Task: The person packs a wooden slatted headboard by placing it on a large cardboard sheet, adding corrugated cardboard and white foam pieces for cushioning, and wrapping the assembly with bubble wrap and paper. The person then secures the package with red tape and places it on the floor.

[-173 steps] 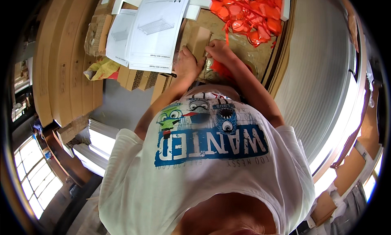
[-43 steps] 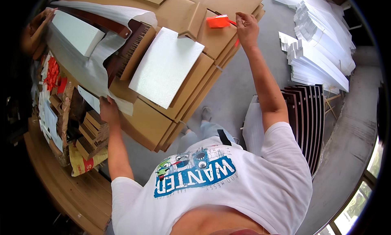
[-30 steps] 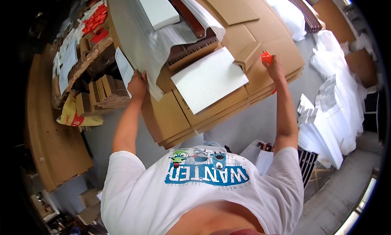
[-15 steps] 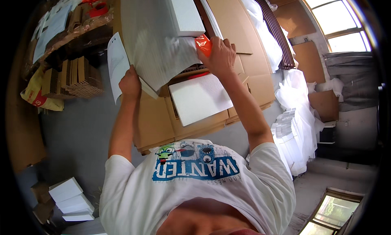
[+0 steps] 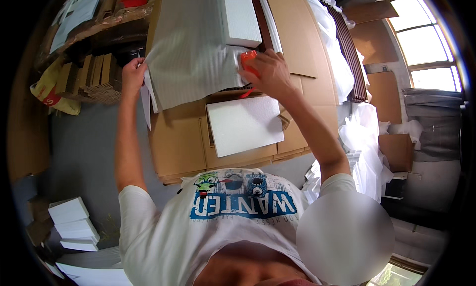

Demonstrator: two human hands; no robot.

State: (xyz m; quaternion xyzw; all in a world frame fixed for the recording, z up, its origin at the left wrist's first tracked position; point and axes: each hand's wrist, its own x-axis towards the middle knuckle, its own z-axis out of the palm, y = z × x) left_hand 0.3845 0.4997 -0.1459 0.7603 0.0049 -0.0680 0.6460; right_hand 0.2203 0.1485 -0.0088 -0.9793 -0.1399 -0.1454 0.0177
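- Two bare hands reach out over a stack of flattened cardboard boxes (image 5: 178, 142) lying on a grey floor (image 5: 84, 152).
- The right hand (image 5: 267, 75) is closed around an orange tool (image 5: 248, 63), held at the right edge of a white ribbed sheet (image 5: 191, 48); only part of the tool shows between the fingers.
- The left hand (image 5: 133, 74) pinches the left edge of the same sheet, fingers curled shut on it.
- The sheet lies draped over the cardboard, with a white foam block (image 5: 239, 16) resting on its upper right part.
- A second white foam slab (image 5: 245, 125) lies flat on the cardboard just below the right hand.
- A pile of small cardboard pieces (image 5: 91, 78) and a yellow bag (image 5: 49, 90) sit to the left of the left hand.
- White plastic wrapping (image 5: 362, 137) lies to the right of the cardboard stack.
- Several white foam blocks (image 5: 72, 221) are stacked on the floor at lower left.
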